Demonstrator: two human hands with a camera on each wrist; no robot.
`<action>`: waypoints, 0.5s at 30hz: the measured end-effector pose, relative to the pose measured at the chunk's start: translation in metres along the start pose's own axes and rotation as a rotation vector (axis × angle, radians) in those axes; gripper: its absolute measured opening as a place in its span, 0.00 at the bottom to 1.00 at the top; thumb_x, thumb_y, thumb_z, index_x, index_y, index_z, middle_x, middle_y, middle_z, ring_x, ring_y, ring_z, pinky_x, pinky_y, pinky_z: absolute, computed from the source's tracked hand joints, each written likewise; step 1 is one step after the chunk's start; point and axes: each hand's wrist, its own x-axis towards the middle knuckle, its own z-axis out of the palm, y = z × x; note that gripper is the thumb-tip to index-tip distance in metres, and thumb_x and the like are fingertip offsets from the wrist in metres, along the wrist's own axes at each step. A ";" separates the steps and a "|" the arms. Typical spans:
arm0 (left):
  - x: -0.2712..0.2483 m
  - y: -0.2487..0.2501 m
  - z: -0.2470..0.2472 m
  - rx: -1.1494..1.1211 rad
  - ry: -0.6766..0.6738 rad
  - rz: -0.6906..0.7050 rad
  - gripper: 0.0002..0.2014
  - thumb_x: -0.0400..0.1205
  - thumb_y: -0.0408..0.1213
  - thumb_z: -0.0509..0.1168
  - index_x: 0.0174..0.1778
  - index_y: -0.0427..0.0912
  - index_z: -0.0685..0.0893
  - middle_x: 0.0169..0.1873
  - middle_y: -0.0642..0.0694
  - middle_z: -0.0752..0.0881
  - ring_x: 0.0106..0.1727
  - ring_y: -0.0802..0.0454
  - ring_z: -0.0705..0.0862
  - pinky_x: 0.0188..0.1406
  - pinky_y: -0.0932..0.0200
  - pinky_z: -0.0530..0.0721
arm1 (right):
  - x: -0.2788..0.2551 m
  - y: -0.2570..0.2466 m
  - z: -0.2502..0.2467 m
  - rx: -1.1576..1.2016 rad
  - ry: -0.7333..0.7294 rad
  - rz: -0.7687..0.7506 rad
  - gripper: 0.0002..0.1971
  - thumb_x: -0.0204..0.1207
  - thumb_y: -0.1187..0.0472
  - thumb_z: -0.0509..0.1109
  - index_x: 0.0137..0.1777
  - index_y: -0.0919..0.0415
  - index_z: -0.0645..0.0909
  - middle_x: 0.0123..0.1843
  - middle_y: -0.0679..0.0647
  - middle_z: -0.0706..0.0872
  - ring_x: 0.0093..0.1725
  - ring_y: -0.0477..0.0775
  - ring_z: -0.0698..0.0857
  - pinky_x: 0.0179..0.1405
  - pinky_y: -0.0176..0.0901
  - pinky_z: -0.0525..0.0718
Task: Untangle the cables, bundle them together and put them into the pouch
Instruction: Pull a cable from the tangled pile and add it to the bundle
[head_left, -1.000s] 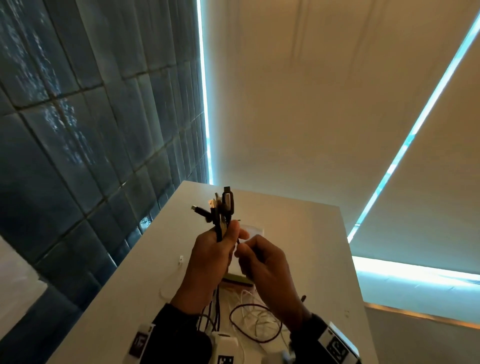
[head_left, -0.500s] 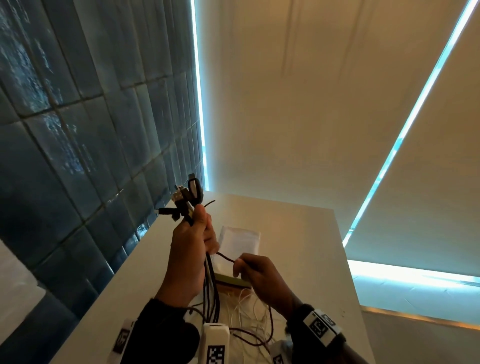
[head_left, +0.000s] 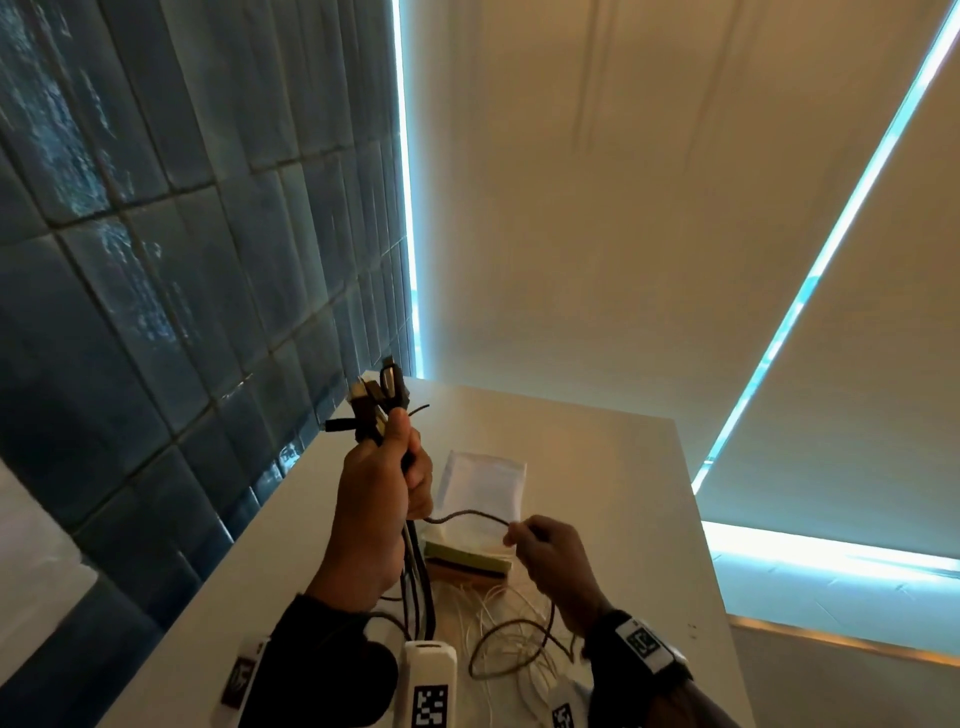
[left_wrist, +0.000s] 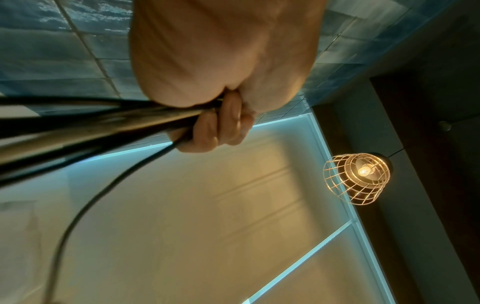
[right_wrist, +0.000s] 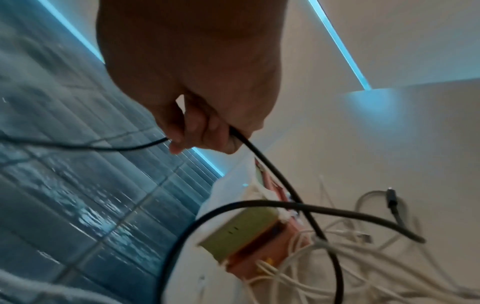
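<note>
Dark cables are being held up in a fist while one strand is being pinched off to the side.

A bunch of dark cables is being gripped by the left hand, plugs upward; its fingers are being curled tight around them. One dark cable is being pinched by the right hand. White cables are being left loose on the table, partly cut off below. The pouch is being partly hidden behind hands and a blurred green-and-orange box.
</note>
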 end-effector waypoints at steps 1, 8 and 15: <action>0.001 -0.004 0.001 0.033 0.015 -0.024 0.18 0.87 0.48 0.54 0.34 0.42 0.72 0.20 0.48 0.70 0.18 0.56 0.62 0.19 0.61 0.60 | -0.001 -0.010 -0.003 0.100 0.023 0.003 0.12 0.80 0.62 0.68 0.37 0.63 0.86 0.23 0.46 0.77 0.21 0.43 0.70 0.19 0.34 0.66; 0.009 -0.022 0.012 0.097 -0.024 -0.228 0.19 0.88 0.47 0.52 0.36 0.40 0.73 0.41 0.37 0.92 0.34 0.44 0.89 0.27 0.55 0.84 | -0.018 -0.077 -0.013 0.456 -0.115 -0.226 0.08 0.80 0.66 0.66 0.44 0.73 0.80 0.25 0.51 0.73 0.22 0.46 0.64 0.20 0.37 0.59; 0.013 -0.016 0.017 -0.294 -0.198 -0.253 0.21 0.88 0.48 0.50 0.31 0.42 0.70 0.54 0.31 0.88 0.55 0.36 0.88 0.57 0.43 0.83 | -0.029 -0.072 -0.010 0.491 -0.381 -0.271 0.07 0.77 0.67 0.68 0.40 0.71 0.81 0.25 0.49 0.72 0.23 0.45 0.66 0.23 0.32 0.64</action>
